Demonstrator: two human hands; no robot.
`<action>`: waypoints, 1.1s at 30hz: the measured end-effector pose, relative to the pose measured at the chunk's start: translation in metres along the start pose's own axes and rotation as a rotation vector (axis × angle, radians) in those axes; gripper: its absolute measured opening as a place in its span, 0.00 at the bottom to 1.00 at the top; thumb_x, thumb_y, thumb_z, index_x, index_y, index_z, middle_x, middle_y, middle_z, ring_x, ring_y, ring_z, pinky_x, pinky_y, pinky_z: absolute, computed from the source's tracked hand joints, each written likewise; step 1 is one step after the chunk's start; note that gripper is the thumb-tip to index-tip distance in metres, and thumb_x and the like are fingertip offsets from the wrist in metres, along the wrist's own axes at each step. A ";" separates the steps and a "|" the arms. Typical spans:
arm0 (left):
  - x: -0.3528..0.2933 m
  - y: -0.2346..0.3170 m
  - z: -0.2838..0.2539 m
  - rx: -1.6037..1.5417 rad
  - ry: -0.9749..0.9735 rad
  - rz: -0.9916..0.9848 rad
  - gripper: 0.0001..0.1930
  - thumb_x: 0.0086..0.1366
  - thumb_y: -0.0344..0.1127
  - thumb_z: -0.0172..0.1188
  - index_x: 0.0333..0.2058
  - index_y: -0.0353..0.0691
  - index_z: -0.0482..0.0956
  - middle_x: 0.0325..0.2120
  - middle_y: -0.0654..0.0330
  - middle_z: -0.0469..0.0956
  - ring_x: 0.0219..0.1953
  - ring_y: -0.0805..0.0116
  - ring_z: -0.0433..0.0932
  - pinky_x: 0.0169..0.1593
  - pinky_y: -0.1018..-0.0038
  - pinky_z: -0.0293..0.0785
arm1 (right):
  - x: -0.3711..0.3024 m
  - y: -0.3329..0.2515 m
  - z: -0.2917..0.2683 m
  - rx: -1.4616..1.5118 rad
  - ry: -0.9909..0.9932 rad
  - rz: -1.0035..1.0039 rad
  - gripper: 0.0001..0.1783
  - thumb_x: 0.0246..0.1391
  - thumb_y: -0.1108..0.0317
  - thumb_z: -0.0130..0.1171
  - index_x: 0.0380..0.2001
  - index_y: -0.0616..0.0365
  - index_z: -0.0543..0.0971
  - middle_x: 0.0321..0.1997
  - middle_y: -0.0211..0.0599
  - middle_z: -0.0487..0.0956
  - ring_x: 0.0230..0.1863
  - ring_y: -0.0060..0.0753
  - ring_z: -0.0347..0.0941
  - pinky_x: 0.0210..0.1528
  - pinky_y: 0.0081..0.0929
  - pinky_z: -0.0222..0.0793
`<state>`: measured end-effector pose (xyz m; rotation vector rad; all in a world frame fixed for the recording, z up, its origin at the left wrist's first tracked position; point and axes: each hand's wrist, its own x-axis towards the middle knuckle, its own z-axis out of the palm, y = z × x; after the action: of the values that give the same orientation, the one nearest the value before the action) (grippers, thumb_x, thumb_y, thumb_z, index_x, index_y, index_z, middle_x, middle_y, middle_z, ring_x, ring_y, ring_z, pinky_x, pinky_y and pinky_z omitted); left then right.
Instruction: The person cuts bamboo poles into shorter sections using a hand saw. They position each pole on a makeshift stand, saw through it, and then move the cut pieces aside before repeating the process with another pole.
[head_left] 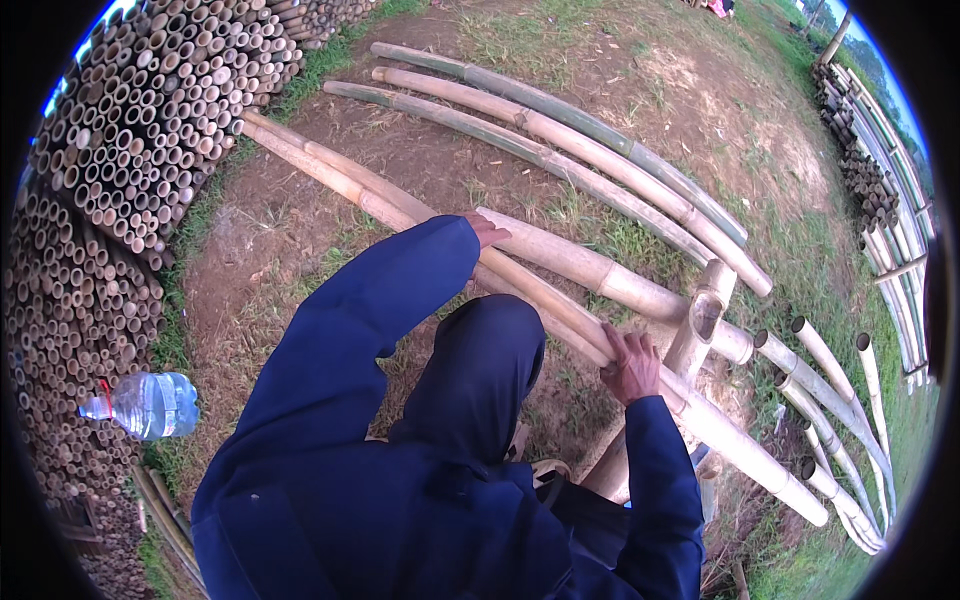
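A long pale bamboo pole (745, 450) runs diagonally from the far left to the near right in front of me. Along its upper side lies a thinner bamboo strip (545, 298), its near end around the pole's middle. My left hand (487, 231) is closed over the strip farther up, its palm hidden by the navy sleeve. At the strip's near end, my right hand (632, 366) grips it, fingers bent over the top. Beside my right hand, a short upright bamboo post (708, 312) with a cut, hollow top stands against the pole. My dark-clad knee (480, 365) is between my arms.
Another thick bamboo pole (585, 268) lies just beyond. Several long poles (560, 125) rest on the ground farther off. Cut bamboo ends are stacked high in a pile (130, 130) at left, near a clear plastic bottle (155, 405). More poles (820, 400) lie at right.
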<state>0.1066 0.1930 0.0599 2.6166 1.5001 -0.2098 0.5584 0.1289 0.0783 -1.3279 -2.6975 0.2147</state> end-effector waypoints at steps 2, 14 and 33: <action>-0.007 -0.001 0.011 -0.034 0.040 0.012 0.53 0.35 0.68 0.82 0.57 0.39 0.80 0.53 0.50 0.81 0.57 0.53 0.80 0.60 0.55 0.73 | -0.001 0.006 0.008 -0.044 0.021 -0.006 0.47 0.40 0.69 0.69 0.68 0.32 0.71 0.51 0.41 0.77 0.59 0.55 0.71 0.60 0.55 0.71; -0.019 0.029 0.036 -0.299 0.059 -0.200 0.48 0.43 0.68 0.78 0.60 0.47 0.76 0.54 0.58 0.78 0.62 0.55 0.74 0.64 0.56 0.68 | -0.012 0.017 0.015 0.006 0.089 -0.173 0.39 0.49 0.53 0.74 0.66 0.41 0.75 0.47 0.38 0.75 0.54 0.47 0.72 0.61 0.49 0.66; -0.055 0.034 0.063 -0.234 0.392 -0.156 0.30 0.53 0.65 0.71 0.44 0.48 0.81 0.40 0.63 0.77 0.49 0.58 0.77 0.57 0.58 0.70 | -0.010 -0.009 -0.001 0.110 -0.050 -0.146 0.32 0.58 0.60 0.68 0.64 0.54 0.74 0.42 0.46 0.76 0.44 0.53 0.79 0.44 0.46 0.79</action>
<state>0.1043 0.1190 0.0091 2.4493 1.7208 0.4653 0.5579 0.1158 0.0801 -1.1049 -2.7639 0.3788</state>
